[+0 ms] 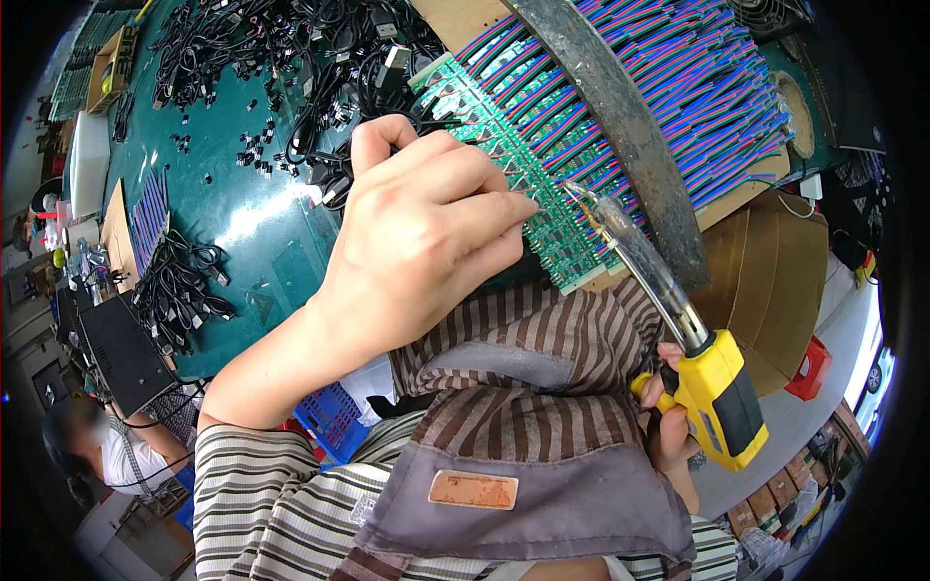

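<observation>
The left hand [421,218] bends its fingers [484,210] at eleven o'clock, forearm [286,358] slanting from eight; the right hand [670,416] curls at four.

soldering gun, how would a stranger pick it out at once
Find the green table, then the circuit boards on its right. Lower right of those, the right hand holds the soldering gun. Unlike the curved metal bar, it has a yellow-and-black body.

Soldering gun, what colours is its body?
The soldering gun's body is yellow and black, as the head view shows.
</observation>
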Demonstrator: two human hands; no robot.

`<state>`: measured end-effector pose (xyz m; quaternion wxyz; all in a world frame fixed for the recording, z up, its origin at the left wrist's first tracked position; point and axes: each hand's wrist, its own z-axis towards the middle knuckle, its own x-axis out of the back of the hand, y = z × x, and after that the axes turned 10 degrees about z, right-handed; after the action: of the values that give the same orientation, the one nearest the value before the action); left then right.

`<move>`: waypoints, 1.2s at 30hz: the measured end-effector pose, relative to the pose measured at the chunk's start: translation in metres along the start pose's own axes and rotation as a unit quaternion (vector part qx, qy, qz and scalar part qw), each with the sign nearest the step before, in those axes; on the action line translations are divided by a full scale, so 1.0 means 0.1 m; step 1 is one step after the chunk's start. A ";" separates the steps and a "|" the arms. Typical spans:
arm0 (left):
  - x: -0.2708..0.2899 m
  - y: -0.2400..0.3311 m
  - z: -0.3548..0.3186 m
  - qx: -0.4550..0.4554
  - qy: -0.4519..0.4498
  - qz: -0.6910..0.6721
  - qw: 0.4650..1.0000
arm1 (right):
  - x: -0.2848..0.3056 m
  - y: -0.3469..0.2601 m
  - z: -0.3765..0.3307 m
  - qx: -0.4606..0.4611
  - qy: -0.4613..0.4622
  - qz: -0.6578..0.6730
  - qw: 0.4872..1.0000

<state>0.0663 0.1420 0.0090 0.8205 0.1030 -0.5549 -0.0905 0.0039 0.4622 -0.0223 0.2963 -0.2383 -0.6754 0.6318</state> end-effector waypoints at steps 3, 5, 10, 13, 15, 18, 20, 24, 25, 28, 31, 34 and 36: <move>-0.03 0.02 0.03 0.000 0.003 0.002 1.000 | -0.04 -0.01 0.03 0.005 0.015 0.010 1.000; -0.02 0.04 0.05 0.016 -0.022 -0.004 1.000 | -0.07 -0.03 0.04 0.006 0.020 0.023 1.000; -0.05 0.12 0.09 0.051 -0.053 0.003 0.997 | -0.11 -0.08 0.05 -0.018 0.043 0.054 0.997; -0.04 0.20 0.09 0.102 -0.061 0.015 0.993 | -0.10 -0.10 0.06 -0.025 0.041 0.040 0.998; -0.05 0.24 0.10 0.135 -0.061 0.018 0.989 | 0.03 -0.02 0.01 -0.005 0.015 -0.004 1.000; -0.13 0.28 0.10 0.156 -0.044 0.040 0.986 | -0.09 -0.13 0.12 -0.002 0.044 -0.041 0.998; -0.16 0.28 0.09 0.155 -0.011 0.062 0.986 | -0.15 -0.17 0.17 -0.021 0.097 -0.037 0.994; -0.17 0.29 0.09 0.157 -0.005 0.079 0.984 | -0.09 -0.10 0.13 0.003 0.078 -0.055 0.995; -0.17 0.29 0.09 0.157 -0.003 0.080 0.984 | -0.08 -0.09 0.12 0.018 0.070 -0.067 0.995; -0.16 0.30 0.09 0.157 -0.003 0.082 0.984 | -0.07 -0.08 0.11 0.011 0.058 -0.078 0.995; -0.16 0.30 0.10 0.155 -0.004 0.079 0.985 | -0.05 -0.06 0.08 0.007 0.062 -0.066 0.996; -0.16 0.30 0.09 0.153 -0.005 0.078 0.985 | -0.12 -0.10 0.11 0.009 0.091 -0.049 0.995; -0.16 0.29 0.09 0.153 -0.005 0.077 0.985 | -0.10 -0.12 0.07 -0.010 0.069 0.003 0.998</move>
<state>0.0532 0.1739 0.0059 0.7970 0.1836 -0.5724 0.0580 0.0067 0.4490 -0.0119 0.3380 -0.2861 -0.6587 0.6082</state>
